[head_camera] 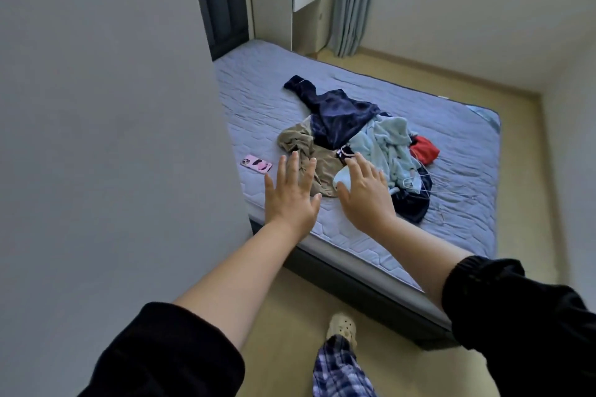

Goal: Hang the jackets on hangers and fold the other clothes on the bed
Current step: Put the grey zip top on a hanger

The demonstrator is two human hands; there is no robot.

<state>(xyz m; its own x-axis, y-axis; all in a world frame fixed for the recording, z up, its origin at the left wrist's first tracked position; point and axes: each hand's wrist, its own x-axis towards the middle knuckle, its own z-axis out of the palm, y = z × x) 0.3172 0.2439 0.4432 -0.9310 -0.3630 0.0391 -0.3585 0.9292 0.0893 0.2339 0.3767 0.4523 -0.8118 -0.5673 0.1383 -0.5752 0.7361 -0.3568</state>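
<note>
- Reaching over the near edge, your left hand [292, 195] and right hand [366, 195] are both flat, fingers spread, gripping nothing.
- The clothes pile [380, 142] lies mid-mattress on the bed [258, 90], at 12 o'clock from your hands, with wire hangers [416, 182] at its 4 o'clock edge.
- Soft, light cloth likely tangles; lift the navy garment [342, 119] by its shoulders.

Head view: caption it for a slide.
Open left hand and right hand reach toward the clothes pile on the bed.

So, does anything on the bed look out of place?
Yes. A pink phone lies on the mattress left of the clothes heap; it is no garment. Wire hangers lie tangled at the heap's right edge.
</note>
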